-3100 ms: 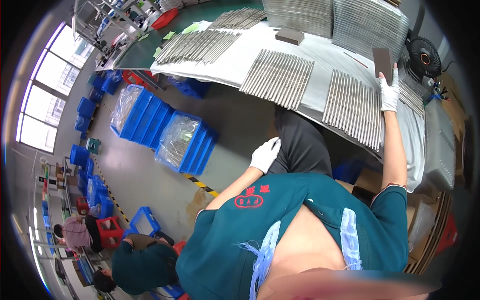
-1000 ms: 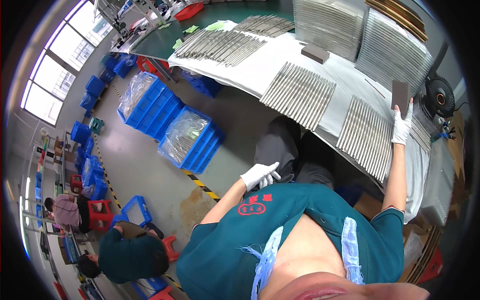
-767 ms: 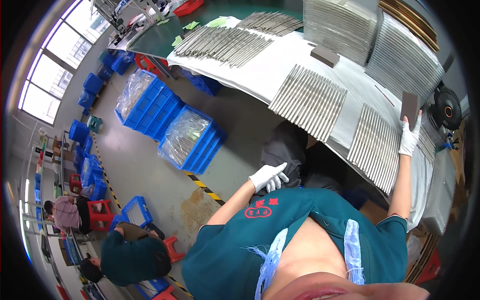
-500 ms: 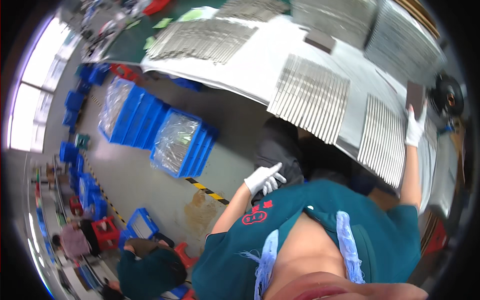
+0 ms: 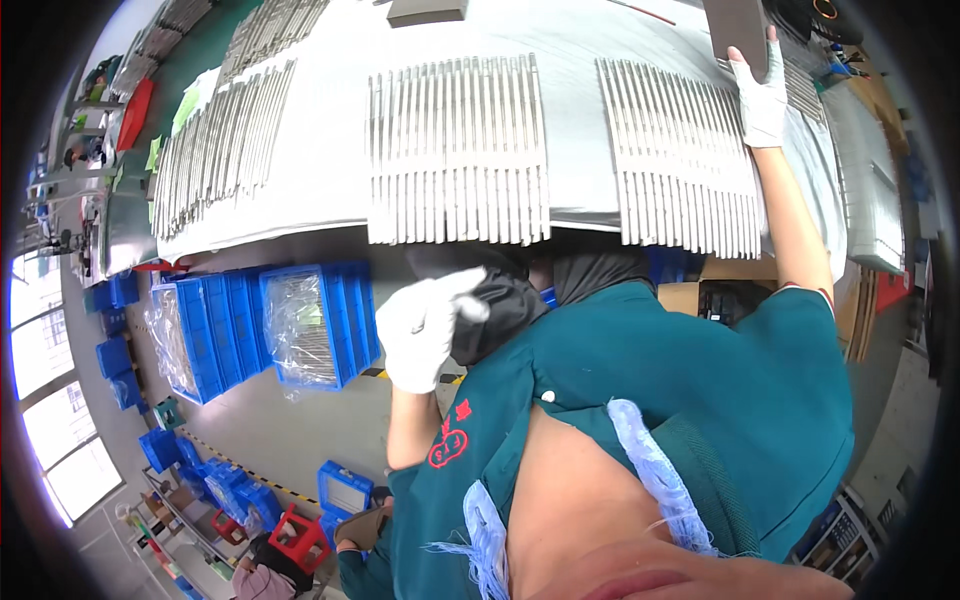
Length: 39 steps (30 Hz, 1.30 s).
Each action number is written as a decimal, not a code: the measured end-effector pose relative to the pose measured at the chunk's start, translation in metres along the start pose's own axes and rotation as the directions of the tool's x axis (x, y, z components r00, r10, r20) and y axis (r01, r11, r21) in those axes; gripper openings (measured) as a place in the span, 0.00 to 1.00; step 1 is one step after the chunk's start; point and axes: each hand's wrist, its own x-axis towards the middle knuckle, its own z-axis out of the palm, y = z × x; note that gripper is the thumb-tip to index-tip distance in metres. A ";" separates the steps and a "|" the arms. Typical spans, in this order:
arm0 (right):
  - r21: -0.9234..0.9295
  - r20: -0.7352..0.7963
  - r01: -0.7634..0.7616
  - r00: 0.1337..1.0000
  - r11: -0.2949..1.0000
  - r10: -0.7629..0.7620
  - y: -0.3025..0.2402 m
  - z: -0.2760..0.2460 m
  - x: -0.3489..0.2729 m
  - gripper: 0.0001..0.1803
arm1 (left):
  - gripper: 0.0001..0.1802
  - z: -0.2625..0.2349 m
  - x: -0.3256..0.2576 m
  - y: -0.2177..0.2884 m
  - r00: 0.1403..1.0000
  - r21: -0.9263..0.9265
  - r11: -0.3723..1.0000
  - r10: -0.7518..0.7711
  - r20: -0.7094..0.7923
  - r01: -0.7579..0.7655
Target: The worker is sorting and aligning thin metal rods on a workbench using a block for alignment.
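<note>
Right hand [image 5: 760, 85], white-gloved, is stretched out to 1 o'clock; a dark flat block [image 5: 735, 30] is held upright at the far edge of the counter [image 5: 330, 150]. Thumb on one side, fingers [image 5: 742, 72] flat against the face of the block, so it is gripped rather than just touched. Block sits at the top of the right-hand batch of metal strips [image 5: 685, 160].

Left hand [image 5: 425, 330], also gloved, is kept off the counter at about 7 o'clock from the centre batch, in the air above the lap. Fingers curled loosely together, nothing seen held.

Progress, judged from the layout: three batches of strips are already laid out in parallel rows: left batch [image 5: 215, 140] at 10 o'clock, centre batch [image 5: 458, 150] at 12, right batch at 1. Centre batch looks squared up along its near edge. Right batch is fanned slightly, so alignment there is probably in hand and not finished. A second dark block [image 5: 425, 10] lies at 12 o'clock beyond the centre batch, untouched. Blue bins [image 5: 310, 325] with bagged stock stand on the floor at 9 o'clock.

Versus the frame half a second back: the view has swung so the counter now runs across the top. Right hand is on the block in both. Left hand has risen and closed; earlier the fingers were spread.
</note>
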 end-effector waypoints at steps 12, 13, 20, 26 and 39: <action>-0.391 0.282 -0.251 0.883 0.886 0.375 -0.108 -0.021 -0.015 0.46 | 0.31 0.118 0.110 0.009 0.828 0.731 0.389 0.251 0.501 -0.560; -0.463 0.328 -0.201 0.866 0.863 0.378 -0.114 -0.023 -0.016 0.47 | 0.31 0.123 0.113 0.006 0.834 0.735 0.394 0.246 0.494 -0.552; 0.102 0.750 -0.223 0.658 0.969 0.073 -0.124 -0.028 -0.022 0.36 | 0.31 0.138 0.119 -0.012 0.822 0.737 0.369 0.327 0.466 -0.566; 0.100 0.832 0.163 0.528 0.982 -0.172 -0.134 -0.022 -0.031 0.32 | 0.29 0.139 0.119 -0.019 0.810 0.715 0.397 0.397 0.432 -0.576; 0.024 0.858 0.351 0.473 0.936 -0.200 -0.147 -0.003 -0.028 0.32 | 0.28 0.142 0.119 -0.017 0.830 0.720 0.424 0.376 0.411 -0.549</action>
